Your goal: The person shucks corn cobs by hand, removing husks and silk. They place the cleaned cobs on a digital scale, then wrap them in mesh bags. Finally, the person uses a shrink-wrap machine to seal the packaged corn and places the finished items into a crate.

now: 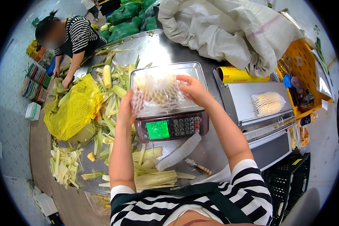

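My left hand and my right hand grip opposite ends of a clear-wrapped pack of pale yellow corn in white foam netting. They hold it over the steel pan of a digital scale, whose green display is lit. Whether the pack touches the pan I cannot tell. Another netted corn pack lies on the wrapping machine to the right. A husked corn cob rests among husks left of the scale. Below the scale lie a strip of white labels and a knife.
A co-worker bends over husks at the upper left, beside a yellow mesh bag. Corn husks cover much of the table's left side. A white woven sack, a yellow film roll and a yellow crate stand behind and right.
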Demonstrator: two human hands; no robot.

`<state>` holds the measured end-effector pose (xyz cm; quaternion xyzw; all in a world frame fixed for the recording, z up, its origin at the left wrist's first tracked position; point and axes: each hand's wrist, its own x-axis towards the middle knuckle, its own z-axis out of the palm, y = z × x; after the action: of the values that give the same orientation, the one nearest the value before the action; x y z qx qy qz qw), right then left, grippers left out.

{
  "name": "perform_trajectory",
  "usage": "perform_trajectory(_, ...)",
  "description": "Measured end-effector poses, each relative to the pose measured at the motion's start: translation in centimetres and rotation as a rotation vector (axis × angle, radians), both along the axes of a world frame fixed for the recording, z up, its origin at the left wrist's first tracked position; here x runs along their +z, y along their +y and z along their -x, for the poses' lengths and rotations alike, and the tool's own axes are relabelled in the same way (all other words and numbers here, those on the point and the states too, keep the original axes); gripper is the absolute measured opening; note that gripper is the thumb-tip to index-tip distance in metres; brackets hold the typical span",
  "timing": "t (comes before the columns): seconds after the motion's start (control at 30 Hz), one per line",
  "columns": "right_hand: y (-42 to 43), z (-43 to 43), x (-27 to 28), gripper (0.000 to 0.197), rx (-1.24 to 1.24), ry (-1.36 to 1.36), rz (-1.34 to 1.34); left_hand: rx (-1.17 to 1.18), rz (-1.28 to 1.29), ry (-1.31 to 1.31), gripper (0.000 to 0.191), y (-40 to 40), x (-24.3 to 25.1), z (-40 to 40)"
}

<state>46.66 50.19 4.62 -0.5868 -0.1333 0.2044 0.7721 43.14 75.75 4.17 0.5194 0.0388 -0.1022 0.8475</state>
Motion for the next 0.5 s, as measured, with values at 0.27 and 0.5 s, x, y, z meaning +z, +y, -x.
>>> perform_trajectory(0.27, 1.5, -2.1, -4.8, 0.051, -0.065, -0.286, 0.283, -0.046, -0.537, -0.166, 0.046, -1.5, -1.9, 0.2)
perform_trajectory(0.5, 0.0, 2.9, -0.8, 0.060, -0.108, -0.206, 0.220, 0.031, -0.382, -0.334, 0.048, -4.2, 0.2, 2.6)
